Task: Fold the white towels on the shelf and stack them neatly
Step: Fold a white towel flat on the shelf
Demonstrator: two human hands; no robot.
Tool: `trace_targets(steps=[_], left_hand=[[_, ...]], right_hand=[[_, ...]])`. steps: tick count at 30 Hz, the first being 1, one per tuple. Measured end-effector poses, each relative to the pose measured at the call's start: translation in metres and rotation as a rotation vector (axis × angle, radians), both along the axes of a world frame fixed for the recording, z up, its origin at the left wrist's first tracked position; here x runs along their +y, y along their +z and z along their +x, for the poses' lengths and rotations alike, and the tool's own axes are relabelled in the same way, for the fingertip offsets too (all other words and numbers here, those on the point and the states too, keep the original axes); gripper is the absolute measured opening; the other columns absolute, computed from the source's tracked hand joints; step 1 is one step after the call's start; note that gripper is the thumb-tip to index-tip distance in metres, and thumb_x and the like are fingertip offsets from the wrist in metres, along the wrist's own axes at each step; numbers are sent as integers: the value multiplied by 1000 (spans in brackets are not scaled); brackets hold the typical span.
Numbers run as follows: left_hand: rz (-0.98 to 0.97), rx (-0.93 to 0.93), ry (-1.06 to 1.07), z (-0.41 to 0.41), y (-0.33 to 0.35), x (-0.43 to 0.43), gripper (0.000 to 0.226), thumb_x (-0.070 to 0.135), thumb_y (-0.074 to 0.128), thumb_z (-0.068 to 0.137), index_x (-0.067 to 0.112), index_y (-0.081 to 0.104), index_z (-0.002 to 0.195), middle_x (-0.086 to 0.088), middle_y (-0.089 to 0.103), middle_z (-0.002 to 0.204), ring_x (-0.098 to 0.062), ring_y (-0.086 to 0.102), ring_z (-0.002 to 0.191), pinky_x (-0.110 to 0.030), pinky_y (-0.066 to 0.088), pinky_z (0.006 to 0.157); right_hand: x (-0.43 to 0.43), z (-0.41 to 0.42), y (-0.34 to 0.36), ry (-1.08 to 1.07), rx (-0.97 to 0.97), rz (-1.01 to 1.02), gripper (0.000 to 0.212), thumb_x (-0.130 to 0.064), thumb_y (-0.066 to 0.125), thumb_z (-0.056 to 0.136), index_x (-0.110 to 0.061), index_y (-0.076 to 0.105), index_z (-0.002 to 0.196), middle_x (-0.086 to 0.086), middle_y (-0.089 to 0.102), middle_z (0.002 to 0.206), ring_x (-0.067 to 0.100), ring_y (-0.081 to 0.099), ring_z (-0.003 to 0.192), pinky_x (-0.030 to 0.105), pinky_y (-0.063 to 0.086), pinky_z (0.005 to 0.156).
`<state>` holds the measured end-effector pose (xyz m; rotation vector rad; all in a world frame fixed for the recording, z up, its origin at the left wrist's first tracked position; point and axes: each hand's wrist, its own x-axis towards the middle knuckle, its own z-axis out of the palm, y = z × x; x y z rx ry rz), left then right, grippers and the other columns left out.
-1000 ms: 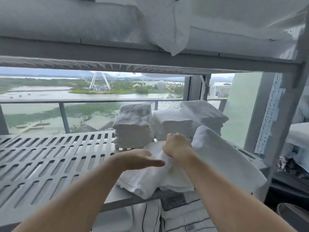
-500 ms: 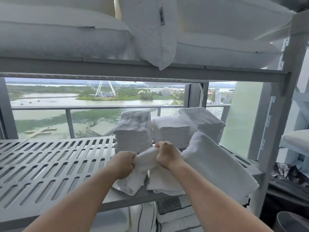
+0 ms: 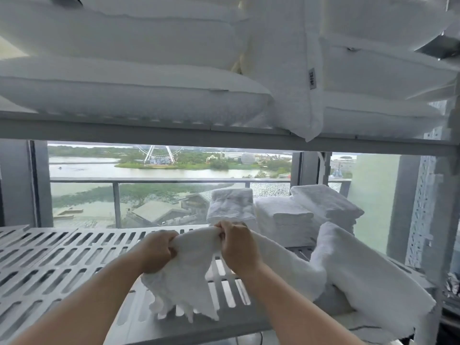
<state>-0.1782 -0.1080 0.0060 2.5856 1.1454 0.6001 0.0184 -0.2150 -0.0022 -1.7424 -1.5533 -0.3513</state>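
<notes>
Both fists grip the top edge of a white towel (image 3: 189, 277) lifted above the slotted grey shelf (image 3: 62, 265). My left hand (image 3: 159, 250) holds its left part and my right hand (image 3: 236, 245) sits close beside it. The cloth hangs loose below my hands, its ragged lower edge near the shelf's front. Part of the towel trails right toward a large folded white towel (image 3: 368, 270) lying on the shelf's right end. Three stacks of folded white towels (image 3: 283, 217) stand at the back right of the shelf.
An upper shelf (image 3: 149, 133) close overhead carries white pillows (image 3: 124, 78), one corner hanging below its edge. A grey upright post (image 3: 420, 220) bounds the right end. Behind the shelf is a window with a balcony railing.
My left hand closed on the towel, and both hands raised it off the folded pile; the towel now hangs open. The camera tilted upward.
</notes>
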Motion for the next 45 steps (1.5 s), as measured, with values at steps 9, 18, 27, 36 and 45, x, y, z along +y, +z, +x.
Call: trace_targets(steps=[9, 18, 27, 36, 45], left_hand=[[-112, 57, 6, -136, 25, 54, 7, 16, 66, 81, 11, 66, 87, -7, 70, 91, -16, 59, 80, -26, 45, 67], [-553, -65, -18, -220, 40, 96, 53, 67, 79, 70, 20, 79, 92, -9, 77, 100, -21, 72, 86, -43, 56, 91], [280, 105, 468, -204, 7, 140, 24, 42, 65, 89, 31, 66, 111, 2, 67, 116, -22, 62, 103, -36, 51, 85], [-258, 363, 132, -166, -48, 144, 78, 74, 65, 76, 32, 51, 141, 9, 56, 140, -16, 54, 121, -26, 42, 96], [-87, 279, 163, -178, -78, 158, 44, 58, 54, 95, 47, 53, 138, 9, 51, 147, -17, 46, 135, -40, 35, 111]], right_hand=[[63, -120, -3, 90, -1, 111, 28, -7, 50, 91, -14, 69, 110, 4, 69, 108, 22, 57, 108, 30, 45, 92], [107, -178, 2, 30, 20, 153, 11, -25, 40, 78, -25, 51, 74, 2, 63, 80, 23, 56, 86, 29, 32, 65], [185, -183, -27, 198, 92, -221, 44, -21, 58, 86, -23, 60, 129, 7, 57, 130, 25, 53, 121, 37, 41, 104], [239, -155, -86, 290, 34, -499, 30, -48, 48, 90, -32, 67, 108, -4, 59, 113, 18, 58, 105, 32, 43, 84], [237, -151, -98, 287, -10, -203, 28, -44, 48, 94, -23, 65, 99, 1, 68, 101, 20, 60, 96, 32, 48, 76]])
